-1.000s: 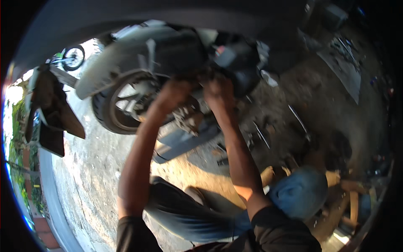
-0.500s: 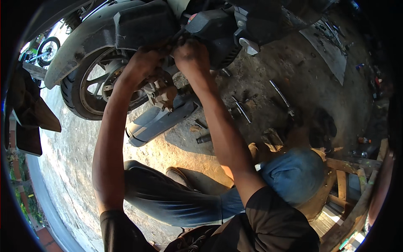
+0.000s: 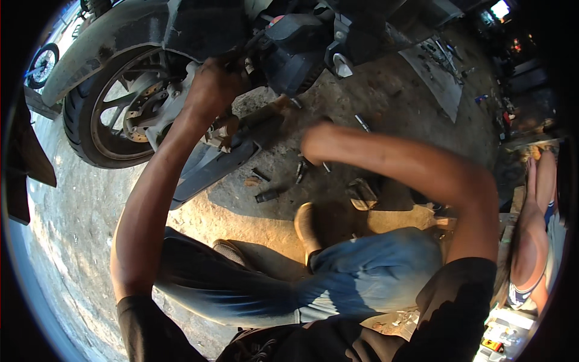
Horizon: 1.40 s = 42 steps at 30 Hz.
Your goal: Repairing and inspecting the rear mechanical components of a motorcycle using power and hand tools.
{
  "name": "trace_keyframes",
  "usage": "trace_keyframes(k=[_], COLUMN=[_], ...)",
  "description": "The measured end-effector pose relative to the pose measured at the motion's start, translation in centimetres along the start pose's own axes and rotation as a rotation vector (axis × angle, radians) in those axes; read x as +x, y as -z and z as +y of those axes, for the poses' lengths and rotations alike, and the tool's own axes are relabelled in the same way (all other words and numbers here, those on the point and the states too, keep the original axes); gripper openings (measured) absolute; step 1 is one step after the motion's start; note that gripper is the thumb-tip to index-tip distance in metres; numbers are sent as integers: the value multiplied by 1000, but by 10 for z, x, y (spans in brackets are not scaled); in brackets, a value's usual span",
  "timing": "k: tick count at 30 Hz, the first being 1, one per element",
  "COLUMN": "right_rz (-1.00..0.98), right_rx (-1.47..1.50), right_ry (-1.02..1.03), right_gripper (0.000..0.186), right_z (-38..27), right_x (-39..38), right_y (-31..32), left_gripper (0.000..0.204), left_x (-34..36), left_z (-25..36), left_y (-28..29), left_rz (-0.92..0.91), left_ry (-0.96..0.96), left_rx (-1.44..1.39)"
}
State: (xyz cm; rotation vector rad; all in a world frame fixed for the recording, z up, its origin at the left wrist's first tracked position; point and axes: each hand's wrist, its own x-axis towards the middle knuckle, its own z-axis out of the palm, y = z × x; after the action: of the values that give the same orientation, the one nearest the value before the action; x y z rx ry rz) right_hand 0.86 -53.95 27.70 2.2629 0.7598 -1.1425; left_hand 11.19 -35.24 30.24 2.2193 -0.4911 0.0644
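Observation:
A motorcycle's wheel with a black tyre point(image 3: 78, 130) and a drilled brake disc point(image 3: 140, 108) is at the upper left, beneath a dusty fender point(image 3: 108, 48). My left hand point(image 3: 212, 89) is curled against the dark underside right of the wheel; its fingertips and whatever they grip are hidden. Just below it is a tan-grey metal part resembling a brake caliper point(image 3: 224, 134), above the dark exhaust muffler point(image 3: 220, 161). Away from the motorcycle, my right hand point(image 3: 318, 142) is over the floor tools, blurred, its fingers unclear. A metal rod point(image 3: 362, 123) and a dark socket point(image 3: 267, 196) lie nearby.
A pale sheet point(image 3: 437, 81) with several tools lies at the upper right. Another person's bare limb point(image 3: 529, 241) shows at the right edge. My shoe point(image 3: 307, 226) and jeans are below the tools. A spoked wheel point(image 3: 43, 65) stands far left.
My right hand has left the motorcycle and swung right and down over the floor tools. My left hand stays at the underside. The view has shifted, and another person's limb now shows at right.

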Motion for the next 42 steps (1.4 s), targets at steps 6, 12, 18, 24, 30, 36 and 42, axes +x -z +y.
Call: trace_keyframes(k=[6,12,18,24,30,36,42], right_rz=[170,522,906,754,922,1475,1752], right_rx=[471,742,956,672,682,1163,1770], right_ry=[-276,-500,-288,-288,-313,-459,-406], right_gripper=[33,32,49,54,43,25,27], right_z=[38,43,42,52,35,1,-9], right_x=[55,175,240,254,177,3,-68], right_y=[-179,-278,-273,-271,-229,-108,2], left_gripper=[41,45,45,44,44,40,35], left_x=[-3,13,11,16,15,12,7], left_z=[13,28,38,34,30,25,20], left_y=[19,51,51,50,59,53,39], left_rz=[-43,-256,-241,-238,-343,-275,-97], left_ry=[34,332,293,383,507,329,133], left_rx=[24,-3,19,-28,-237,-215,-88])
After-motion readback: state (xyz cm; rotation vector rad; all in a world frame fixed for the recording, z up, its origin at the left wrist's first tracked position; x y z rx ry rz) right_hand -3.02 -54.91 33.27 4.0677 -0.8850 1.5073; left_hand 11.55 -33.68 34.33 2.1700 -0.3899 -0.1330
